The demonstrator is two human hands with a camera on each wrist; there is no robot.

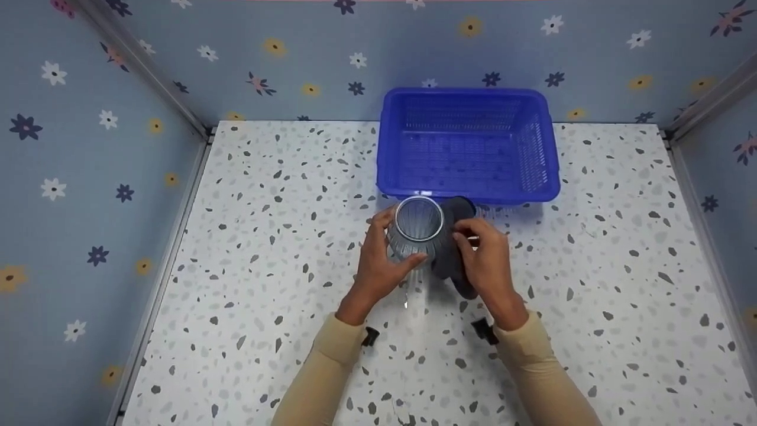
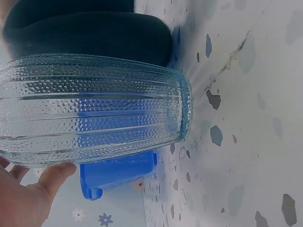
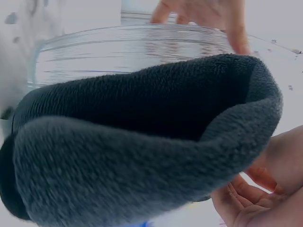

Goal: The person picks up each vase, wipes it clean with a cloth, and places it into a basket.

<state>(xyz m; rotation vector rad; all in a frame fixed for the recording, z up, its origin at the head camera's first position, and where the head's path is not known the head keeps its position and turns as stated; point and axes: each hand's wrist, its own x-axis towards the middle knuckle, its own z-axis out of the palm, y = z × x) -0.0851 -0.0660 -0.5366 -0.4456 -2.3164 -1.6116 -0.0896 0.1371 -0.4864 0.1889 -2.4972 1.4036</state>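
A clear ribbed glass vase [image 2: 118, 109] with a dimpled surface stands with its round mouth upward in the head view. My left hand [image 1: 377, 260] holds it, thumb on the near side and fingers around the left side. Against the vase's right side lies a folded dark grey fluffy cloth [image 3: 118, 165]. My right hand [image 1: 491, 260] pinches this cloth between thumb and fingers at its right edge. In the left wrist view the vase's base is close to the speckled tabletop, and the cloth [image 2: 90, 38] shows behind the glass.
A blue plastic basket [image 1: 467, 198] with perforated sides stands just beyond the vase, near the back wall. The white speckled table [image 1: 266, 236] is bounded by flower-patterned panels [image 1: 295, 59] at the back and both sides. Small black pieces [image 1: 485, 330] sit at both wrists.
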